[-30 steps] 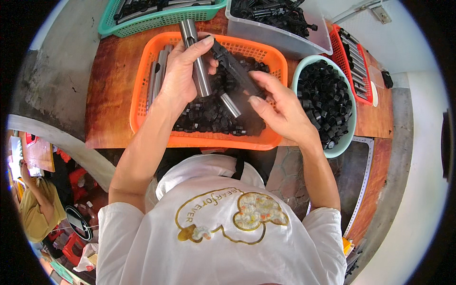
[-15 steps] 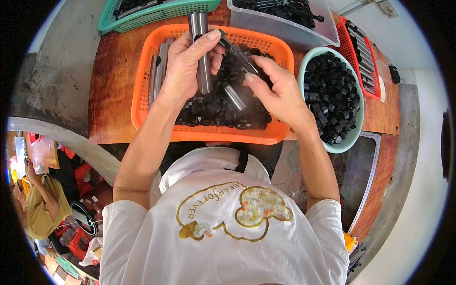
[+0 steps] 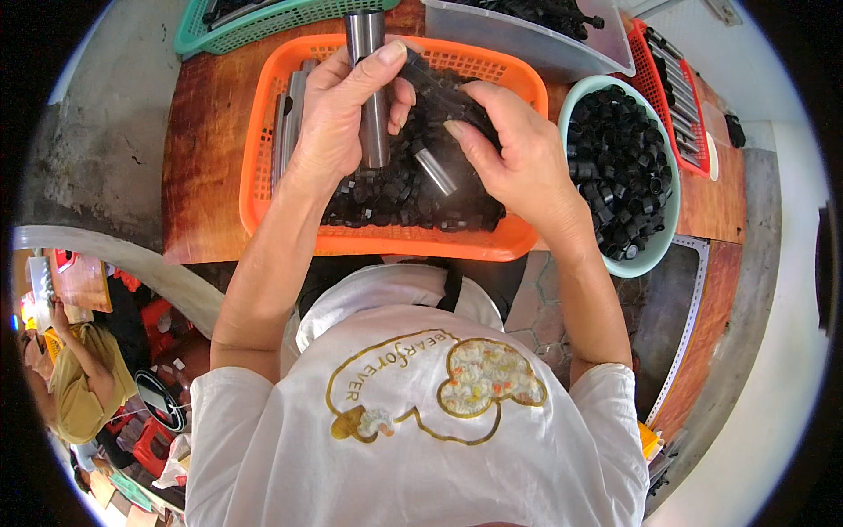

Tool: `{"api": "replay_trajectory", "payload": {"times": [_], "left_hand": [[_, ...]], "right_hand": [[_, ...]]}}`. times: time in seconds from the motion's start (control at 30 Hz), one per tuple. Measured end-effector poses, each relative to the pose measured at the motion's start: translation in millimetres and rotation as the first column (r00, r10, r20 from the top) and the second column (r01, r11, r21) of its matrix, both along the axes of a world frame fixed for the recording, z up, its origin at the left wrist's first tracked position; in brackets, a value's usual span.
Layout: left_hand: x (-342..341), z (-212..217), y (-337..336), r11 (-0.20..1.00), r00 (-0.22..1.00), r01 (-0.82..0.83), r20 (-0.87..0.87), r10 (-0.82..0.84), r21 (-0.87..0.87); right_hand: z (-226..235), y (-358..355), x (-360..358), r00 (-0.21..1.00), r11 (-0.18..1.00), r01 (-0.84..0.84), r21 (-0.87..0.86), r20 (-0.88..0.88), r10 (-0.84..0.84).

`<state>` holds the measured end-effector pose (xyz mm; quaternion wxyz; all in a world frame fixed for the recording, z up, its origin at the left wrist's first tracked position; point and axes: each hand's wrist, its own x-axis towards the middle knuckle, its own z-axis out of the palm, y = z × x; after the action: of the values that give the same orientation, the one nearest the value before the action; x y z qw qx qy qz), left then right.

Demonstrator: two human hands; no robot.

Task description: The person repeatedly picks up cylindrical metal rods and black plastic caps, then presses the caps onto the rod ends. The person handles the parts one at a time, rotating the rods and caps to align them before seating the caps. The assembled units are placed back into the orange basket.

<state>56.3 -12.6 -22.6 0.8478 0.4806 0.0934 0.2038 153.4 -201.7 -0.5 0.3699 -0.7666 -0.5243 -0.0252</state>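
Observation:
My left hand (image 3: 338, 110) is wrapped round a shiny metal tube (image 3: 375, 127), which stands nearly upright over an orange basket (image 3: 386, 243). Between thumb and fingers, my right hand (image 3: 527, 158) grips a long black plastic part (image 3: 443, 92). That part slants up toward the metal tube, its far end close to my left fingertips; whether they touch it I cannot tell. Motion blurs its shape. Beneath both hands, many small black plastic pieces (image 3: 369, 198) fill the basket. A short bright metal tube (image 3: 435, 171) lies on them, and longer metal tubes (image 3: 288, 132) lean along the left side.
A pale green basin (image 3: 674, 198) full of black rings stands to the right. Behind are a green basket (image 3: 263, 26), a clear plastic bin (image 3: 518, 48) and a red basket (image 3: 694, 158) with metal tubes. Another person (image 3: 88, 378) is at far left.
The black part in my right hand has turned and is now blurred. My right hand has shifted slightly, while my left keeps its grip on the metal tube. The whole view has shifted a little.

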Motion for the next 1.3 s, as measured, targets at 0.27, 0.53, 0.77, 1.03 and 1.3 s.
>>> {"api": "replay_trajectory", "payload": {"times": [0.27,0.53,0.77,1.03,1.3], "left_hand": [[-2.8,2.6,-2.4,0.999,0.998,0.031,0.045,-0.033,0.04],[-3.6,2.8,-4.0,0.994,0.998,0.013,0.056,-0.019,0.104],[-3.4,4.1,-7.8,0.982,1.0,-0.027,0.019,0.024,0.186],[-3.8,5.1,-11.8,0.979,0.999,-0.035,0.012,0.034,0.203],[-3.6,4.6,-12.9,0.972,0.998,-0.064,0.036,0.057,0.225]], "right_hand": [[19.6,-4.5,-0.1,0.561,0.991,-0.131,-0.021,-0.826,0.057],[34.4,6.5,2.4,0.579,0.953,-0.22,-0.208,-0.814,-0.043],[31.5,8.5,1.3,0.547,0.964,-0.236,-0.125,-0.837,0.025],[23.6,6.1,-2.4,0.547,0.981,-0.182,-0.062,-0.836,0.048],[20.6,5.2,-5.0,0.543,0.984,-0.17,-0.057,-0.839,0.045]]}}
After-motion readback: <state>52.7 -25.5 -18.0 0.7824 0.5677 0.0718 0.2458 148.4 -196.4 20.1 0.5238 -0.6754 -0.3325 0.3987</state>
